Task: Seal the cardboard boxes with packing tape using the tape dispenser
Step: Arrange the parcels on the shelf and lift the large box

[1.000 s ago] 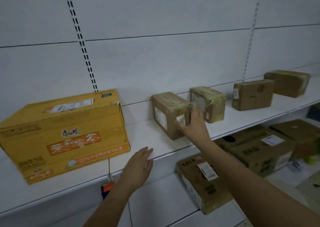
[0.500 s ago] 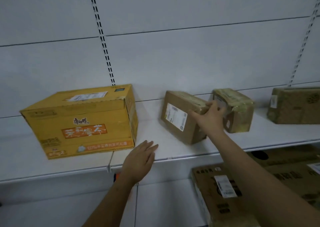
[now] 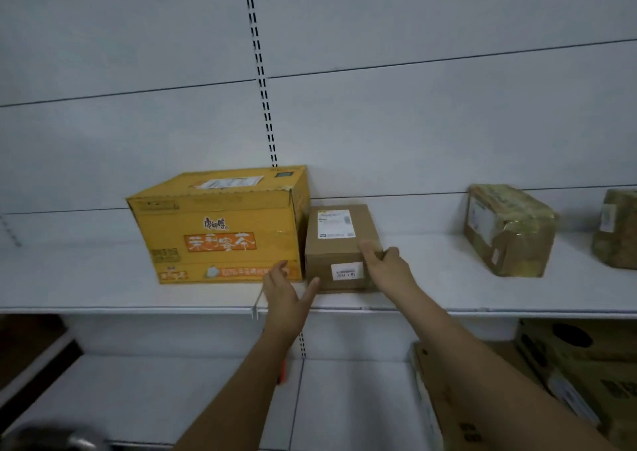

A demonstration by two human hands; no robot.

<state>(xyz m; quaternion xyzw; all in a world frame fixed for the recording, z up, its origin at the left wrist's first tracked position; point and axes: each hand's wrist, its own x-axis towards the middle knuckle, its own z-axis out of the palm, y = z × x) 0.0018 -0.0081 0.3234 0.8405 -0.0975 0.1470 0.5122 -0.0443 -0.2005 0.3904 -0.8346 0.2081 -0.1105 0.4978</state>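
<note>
Since the earlier frame, small brown box [image 3: 339, 249] moved leftward along the white shelf [image 3: 103, 285] and turned square to the viewer; it now sits just beside the yellow carton [image 3: 220, 224], their sides touching or nearly so, where a clear gap lay between them before. Yellow carton: left of both hands, upright on the shelf, printed orange panel on its front, white label on top. Left hand [image 3: 284, 293]: fingers straight and spread, thumb out toward the lower left corner of the small brown box, fingertips in front of the carton's lower right corner; whether it touches either cannot be told. Small brown box: between the two hands, white shipping label on top, smaller barcode label on its front face. Right hand [image 3: 387, 266]: fingers curled over the box's top right front corner, gripping it. Tape-wrapped parcel [image 3: 508, 230]: well to the right of the right hand, on the same shelf, apart from the small box. Second wrapped parcel [image 3: 617, 230]: further right, cut off by the frame edge. Dark printed cartons [image 3: 568, 364]: below the right forearm, on the lower shelf. Tape dispenser: not identifiable in view.
</note>
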